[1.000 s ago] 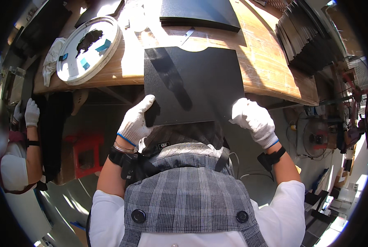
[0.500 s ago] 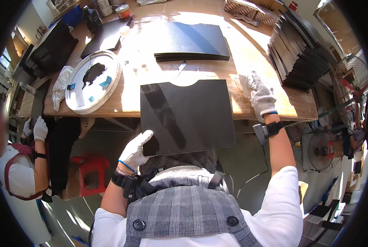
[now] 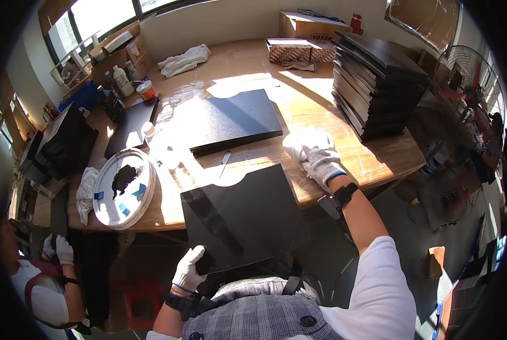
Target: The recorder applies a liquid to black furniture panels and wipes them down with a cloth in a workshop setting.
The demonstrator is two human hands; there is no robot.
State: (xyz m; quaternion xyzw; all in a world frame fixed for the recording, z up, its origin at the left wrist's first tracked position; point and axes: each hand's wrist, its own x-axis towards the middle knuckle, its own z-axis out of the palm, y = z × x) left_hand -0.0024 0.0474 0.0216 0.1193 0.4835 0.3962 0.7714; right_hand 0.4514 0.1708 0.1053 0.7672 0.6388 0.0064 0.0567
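Observation:
A flat black panel [image 3: 248, 221] with a curved notch in its far edge is held tilted in front of my body, partly over the table's front edge. My left hand [image 3: 188, 269], in a white knit glove, grips its near left corner, thumb on top. My gloved right hand [image 3: 315, 153] is low over the table, to the right of a short stack of similar black panels [image 3: 239, 119]. Its fingers are curled together and washed out by sunlight, so what they hold, if anything, is unclear. A small pale-bladed knife [image 3: 224, 164] lies between the stack and the held panel.
A round white lid [image 3: 146, 207] with black paste and blue pieces sits left on the wooden table [image 3: 372, 164]. A tall pile of black panels [image 3: 372, 85] stands right, a fan [image 3: 472, 85] beyond it. At far left, a co-worker's gloved hands [image 3: 64, 249] hold a dark strip.
My view has lifted and turned, showing more of the far table and windows. My right hand has come closer to the short stack, its fingers more curled. My left hand keeps its grip on the panel.

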